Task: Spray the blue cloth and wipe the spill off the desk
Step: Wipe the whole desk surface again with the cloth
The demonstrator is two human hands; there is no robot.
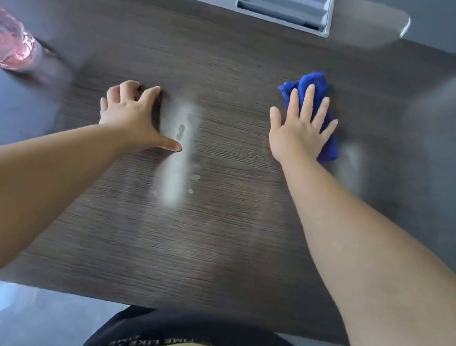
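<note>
Soft daylight, motion-blurred edges, desk glare

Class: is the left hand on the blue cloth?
No, the right hand presses the blue cloth; the left hand rests on the desk.

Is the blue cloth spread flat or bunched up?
Bunched up: the blue fabric cloth lies crumpled in folds under the flat right hand.

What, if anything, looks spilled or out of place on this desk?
A pale streak with small droplets beside it lies on the dark desk, by the thumb of the left hand: the spill, not yet wiped. The blue cloth sits apart to its right, under the flat right hand.
</note>
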